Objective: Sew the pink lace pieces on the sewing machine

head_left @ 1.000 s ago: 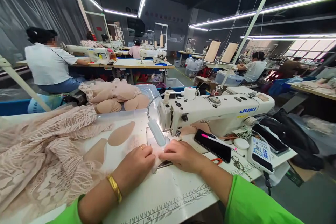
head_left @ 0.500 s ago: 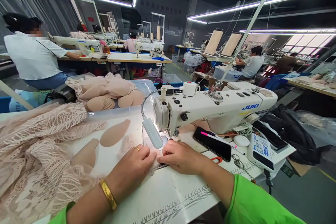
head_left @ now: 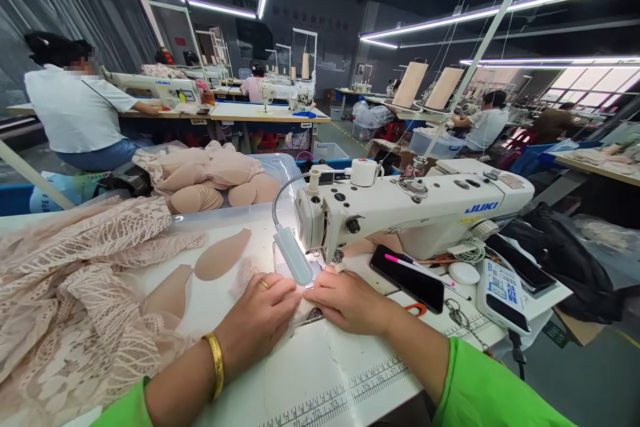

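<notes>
My left hand point(head_left: 260, 315) lies on a small piece of pale lace point(head_left: 303, 309) just in front of the needle of a white JUKI sewing machine point(head_left: 410, 210), its fingers pressed down on the cloth. My right hand point(head_left: 346, 300) rests beside it, fingers curled onto the same piece. A small lamp point(head_left: 293, 255) on a bent neck lights the spot. Two beige bra cup pads point(head_left: 223, 254) lie on the white table point(head_left: 320, 373) to the left of my hands.
A heap of pink lace point(head_left: 75, 300) covers the table's left. A clear bin point(head_left: 260, 183) behind holds more cups and fabric. Right of the machine lie a black phone point(head_left: 411, 278), a pink pen, orange-handled scissors point(head_left: 414, 309) and a control box point(head_left: 506, 293). Other people sew at far tables.
Both hands have stayed on the lace piece in front of the needle, shifting only slightly. The view has moved a little.
</notes>
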Demonstrator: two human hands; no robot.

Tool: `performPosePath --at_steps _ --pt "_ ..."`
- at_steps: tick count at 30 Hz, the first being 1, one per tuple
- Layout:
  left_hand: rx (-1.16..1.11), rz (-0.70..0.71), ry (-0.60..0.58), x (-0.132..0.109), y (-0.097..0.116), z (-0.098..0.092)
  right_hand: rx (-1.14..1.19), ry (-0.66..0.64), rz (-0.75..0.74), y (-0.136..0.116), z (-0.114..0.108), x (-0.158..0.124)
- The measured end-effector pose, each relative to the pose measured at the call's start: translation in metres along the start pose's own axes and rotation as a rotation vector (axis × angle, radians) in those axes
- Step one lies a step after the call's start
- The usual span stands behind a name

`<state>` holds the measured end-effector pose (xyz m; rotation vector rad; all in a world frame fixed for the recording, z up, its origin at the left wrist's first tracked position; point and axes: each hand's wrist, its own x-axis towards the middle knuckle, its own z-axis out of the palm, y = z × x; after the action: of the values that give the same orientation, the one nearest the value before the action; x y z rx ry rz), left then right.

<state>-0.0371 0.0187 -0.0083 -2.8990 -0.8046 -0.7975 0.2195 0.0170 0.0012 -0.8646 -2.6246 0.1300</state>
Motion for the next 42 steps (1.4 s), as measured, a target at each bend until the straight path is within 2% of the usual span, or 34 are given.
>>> performPosePath --at_steps 4,8,16,22,28,42 --pt "-0.021 0.015 -0.018 0.001 -0.008 0.005 -0.028 -0.005 0.029 0.0 0.001 0.0" --pt "-0.018 0.027 -0.044 0.009 -0.012 0.002 -0.012 0.034 0.073 0.002 0.002 0.001" --pt "-0.031 0.059 0.006 0.02 -0.017 0.001 -0.006 0.09 0.099 0.004 0.005 0.003" --pt "-0.045 0.034 -0.069 0.025 -0.02 -0.003 -0.007 0.084 0.143 0.006 0.008 0.002" --pt "-0.065 0.015 -0.089 0.028 -0.022 -0.004 -0.017 0.069 0.16 0.006 0.009 0.001" --pt "0.056 -0.041 -0.176 0.035 -0.026 -0.007 -0.068 0.072 0.159 0.0 0.008 0.002"
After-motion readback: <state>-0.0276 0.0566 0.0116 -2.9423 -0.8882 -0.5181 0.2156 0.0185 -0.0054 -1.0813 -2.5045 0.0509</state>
